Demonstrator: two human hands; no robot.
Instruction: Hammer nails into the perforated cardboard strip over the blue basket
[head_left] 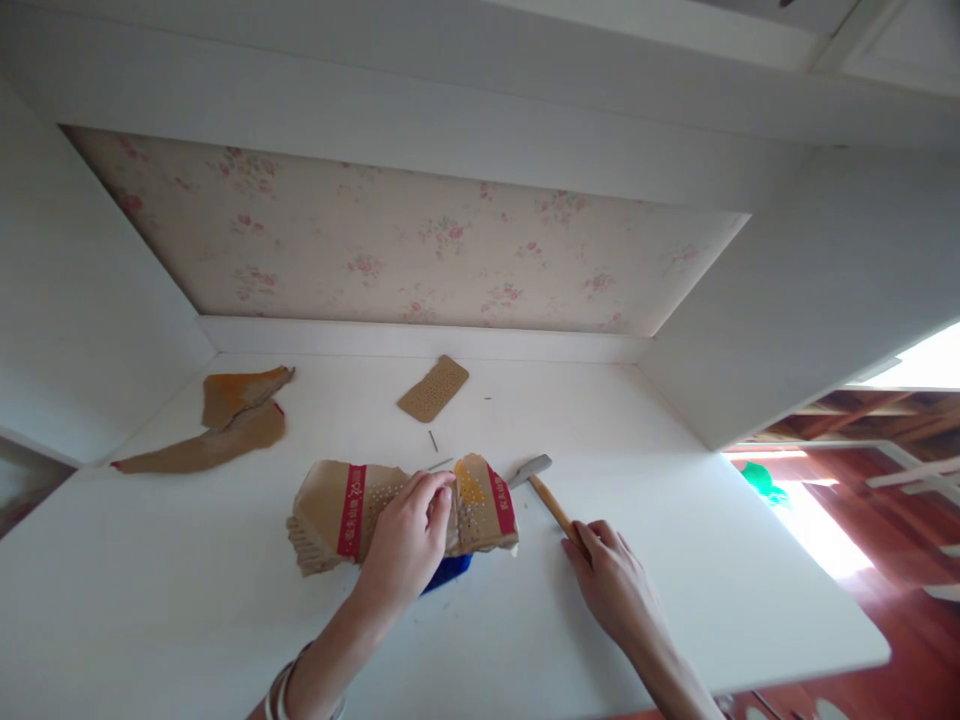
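Note:
My right hand (611,580) is wrapped around the wooden handle of a hammer (553,500), whose metal head rests at the right edge of a torn piece of cardboard (322,505). Red printed bands and many small holes mark this cardboard. Over its middle is my left hand (409,525), thumb and fingers pinched together; what they hold, if anything, is too small to make out. A blue object (450,572) shows partly from under the cardboard's front edge. Just behind the left fingers lies a thin nail (440,464), and farther back another nail (432,440).
A small perforated cardboard piece (433,388) lies toward the back of the white table (187,600). Torn cardboard scraps (240,425) are at the back left. White panels enclose the sides, with a floral wall (450,250) behind. A green item (763,482) is beyond the table's right edge.

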